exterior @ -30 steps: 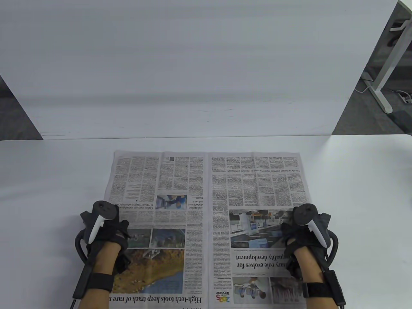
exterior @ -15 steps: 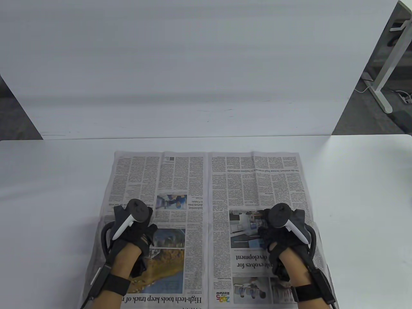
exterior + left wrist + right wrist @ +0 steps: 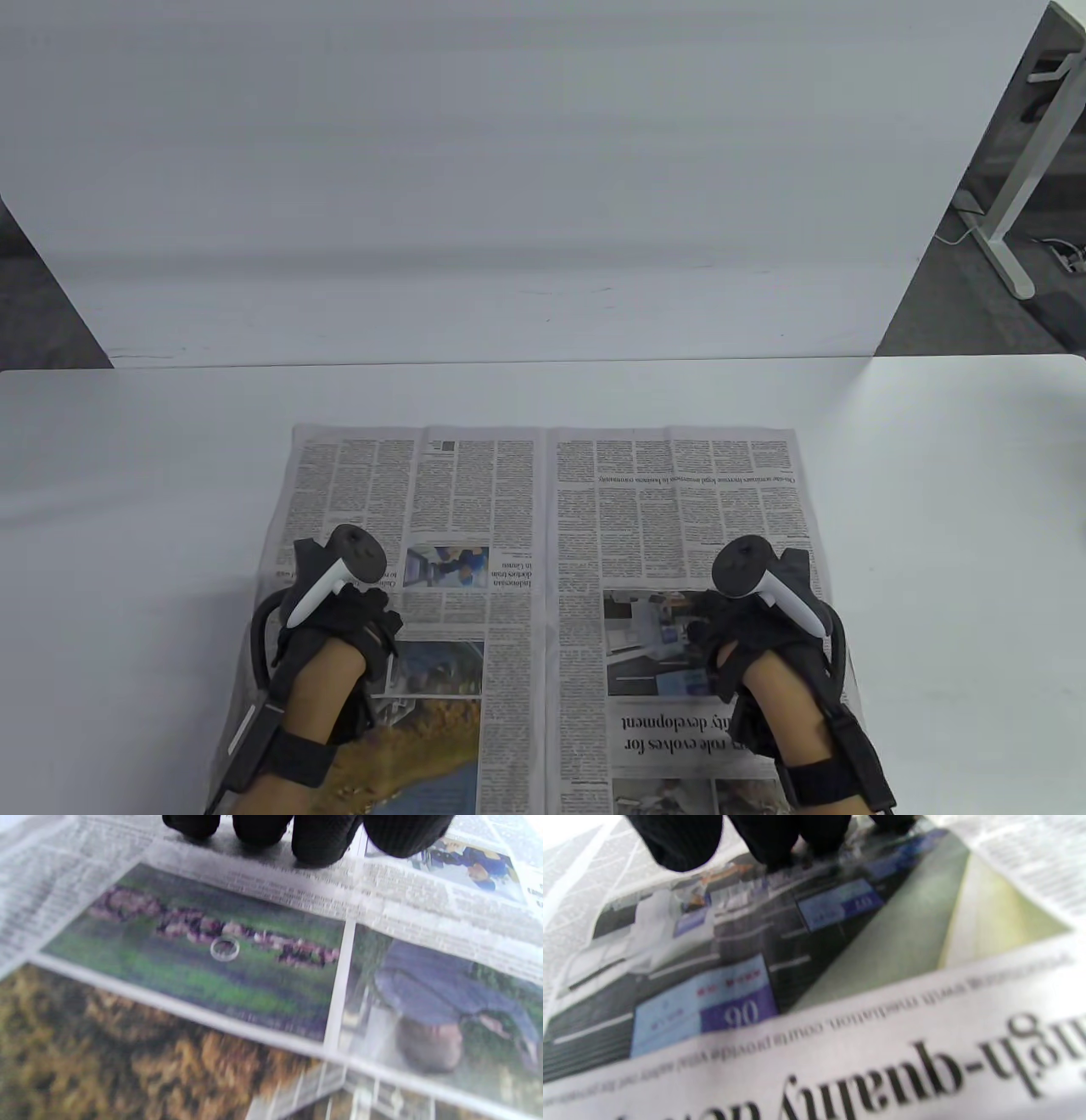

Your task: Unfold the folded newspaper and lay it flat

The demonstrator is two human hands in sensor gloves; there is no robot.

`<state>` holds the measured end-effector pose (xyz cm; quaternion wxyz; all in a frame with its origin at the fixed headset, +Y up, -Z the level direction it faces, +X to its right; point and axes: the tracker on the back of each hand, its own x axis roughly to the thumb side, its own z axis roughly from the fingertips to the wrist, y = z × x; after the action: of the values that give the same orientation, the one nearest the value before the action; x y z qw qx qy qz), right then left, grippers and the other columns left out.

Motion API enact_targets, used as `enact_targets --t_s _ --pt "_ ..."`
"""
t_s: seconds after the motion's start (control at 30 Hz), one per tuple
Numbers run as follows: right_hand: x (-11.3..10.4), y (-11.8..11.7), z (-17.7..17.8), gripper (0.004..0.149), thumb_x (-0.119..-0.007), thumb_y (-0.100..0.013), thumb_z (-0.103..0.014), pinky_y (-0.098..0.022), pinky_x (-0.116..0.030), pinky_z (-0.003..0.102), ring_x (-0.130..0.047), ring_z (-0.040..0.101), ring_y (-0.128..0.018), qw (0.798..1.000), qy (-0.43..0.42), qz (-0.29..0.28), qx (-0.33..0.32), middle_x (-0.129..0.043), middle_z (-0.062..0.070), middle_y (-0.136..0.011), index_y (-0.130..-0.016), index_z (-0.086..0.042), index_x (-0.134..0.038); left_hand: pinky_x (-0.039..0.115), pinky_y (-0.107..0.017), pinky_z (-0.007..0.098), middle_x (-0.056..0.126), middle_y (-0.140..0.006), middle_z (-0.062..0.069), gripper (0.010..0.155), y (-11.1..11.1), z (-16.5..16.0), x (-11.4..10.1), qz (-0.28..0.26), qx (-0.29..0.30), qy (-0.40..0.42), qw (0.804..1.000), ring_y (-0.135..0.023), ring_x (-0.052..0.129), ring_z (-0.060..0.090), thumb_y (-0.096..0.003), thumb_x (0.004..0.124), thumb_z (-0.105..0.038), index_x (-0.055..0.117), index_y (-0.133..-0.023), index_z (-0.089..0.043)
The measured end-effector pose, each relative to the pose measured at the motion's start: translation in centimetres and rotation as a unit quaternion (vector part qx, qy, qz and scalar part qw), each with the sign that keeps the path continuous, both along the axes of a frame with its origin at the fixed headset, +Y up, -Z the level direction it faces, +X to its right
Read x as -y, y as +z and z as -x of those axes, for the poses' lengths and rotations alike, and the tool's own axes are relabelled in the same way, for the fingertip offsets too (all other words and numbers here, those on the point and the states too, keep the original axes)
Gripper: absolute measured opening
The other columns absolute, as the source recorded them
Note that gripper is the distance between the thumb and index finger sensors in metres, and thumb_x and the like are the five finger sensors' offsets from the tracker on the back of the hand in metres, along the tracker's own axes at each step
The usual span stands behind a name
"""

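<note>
On the white worktop (image 3: 933, 509) the newspaper (image 3: 543, 526) lies open; both hands' fingers (image 3: 318, 840) press it flat, grasping nothing. Dragging could crease or tear it.

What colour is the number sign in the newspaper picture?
Purple, white "90" on the number sign, in the newspaper; right wrist view shows it best.
</note>
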<state>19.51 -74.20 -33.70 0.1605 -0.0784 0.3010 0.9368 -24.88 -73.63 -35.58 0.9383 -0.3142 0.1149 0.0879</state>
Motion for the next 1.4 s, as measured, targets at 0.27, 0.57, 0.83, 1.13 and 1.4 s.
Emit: enact_targets --t_s 0.27,0.57,0.83,1.13,1.4 --pt "-0.9 0.5 0.5 0.067 -0.071 -0.048 -0.047 -0.058 -0.031 0.078 -0.036 0.058 -0.097 1.000 0.010 0.004 -0.006 -0.045 0.024 -0.111 -0.103 -0.011 -0.057 0.050 -0.068 0.070 0.046 -0.112 0.017 0.061 0.3 -0.6 -0.6 0.021 0.002 -0.021 1.000 -0.103 0.041 0.054 -0.0470 0.069 -0.044 0.062 -0.103 -0.021" --pt "-5.0 -1.7 4.8 0.073 -0.071 -0.048 -0.049 -0.058 -0.028 0.082 -0.018 0.060 -0.099 0.991 -0.023 -0.132 -0.005 -0.017 0.015 -0.115 -0.108 -0.023 -0.039 0.039 -0.071 0.073 0.024 -0.116 0.012 0.068 -2.1 -4.8 -4.4 -0.110 0.045 -0.011 0.993 -0.105 0.024 0.056 -0.0470 0.068 -0.047 0.040 -0.107 -0.033" --pt "-1.5 -3.4 11.6 0.073 -0.071 -0.047 -0.050 -0.062 -0.021 0.079 -0.001 0.051 -0.100 0.983 -0.002 -0.168 -0.070 -0.006 0.005 -0.115 -0.107 -0.034 -0.033 0.034 -0.072 0.073 0.015 -0.116 0.006 0.070 -4.5 -10.5 -0.9 -0.159 0.119 0.019 0.980 -0.105 0.016 0.053 -0.0455 0.068 -0.052 0.033 -0.106 -0.042" --pt "2.5 -4.9 14.3 0.071 -0.071 -0.046 -0.051 -0.062 -0.018 0.079 -0.001 0.048 -0.100 0.989 0.004 -0.118 -0.093 -0.008 0.003 -0.115 -0.105 -0.036 -0.035 0.031 -0.071 0.074 0.013 -0.115 0.005 0.070 -5.9 -12.4 2.2 -0.120 0.138 0.022 0.983 -0.104 0.012 0.052 -0.0452 0.068 -0.053 0.033 -0.105 -0.043" --pt "3.6 -5.4 13.5 0.073 -0.070 -0.044 -0.056 -0.060 -0.016 0.079 -0.004 0.050 -0.098 0.991 -0.003 -0.101 -0.087 -0.010 0.007 -0.114 -0.104 -0.038 -0.032 0.019 -0.066 0.077 -0.001 -0.111 0.003 0.074 -6.1 -11.9 3.9 -0.063 0.134 0.027 0.989 -0.099 -0.001 0.051 -0.0450 0.066 -0.059 0.021 -0.102 -0.047"
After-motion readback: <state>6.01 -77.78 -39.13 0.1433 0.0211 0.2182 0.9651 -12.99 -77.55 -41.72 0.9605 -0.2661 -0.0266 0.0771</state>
